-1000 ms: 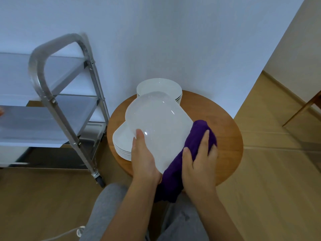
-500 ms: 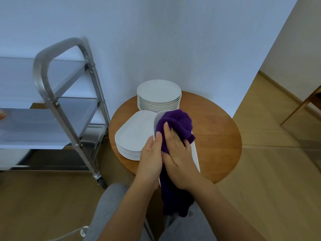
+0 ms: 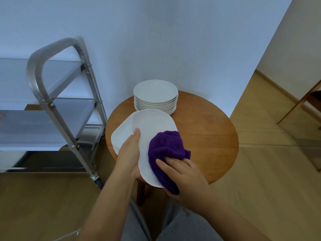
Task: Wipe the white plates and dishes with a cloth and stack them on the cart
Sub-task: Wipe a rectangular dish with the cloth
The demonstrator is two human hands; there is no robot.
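Wiping: your left hand [image 3: 129, 154] grips the oval dish [image 3: 152, 136] edge, long axis running away from you, your right hand [image 3: 184, 176] pinching the purple cloth [image 3: 165, 148] nearer.

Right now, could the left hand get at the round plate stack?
Probably not yet: the left hand grips the oval dish, which is held up in front of the round plate stack.

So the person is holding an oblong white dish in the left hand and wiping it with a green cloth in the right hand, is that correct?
Not quite: the cloth is purple, not green, as the head view shows. The rest holds: the left hand holds the oblong white dish by its edge, and the right hand presses the cloth against it.
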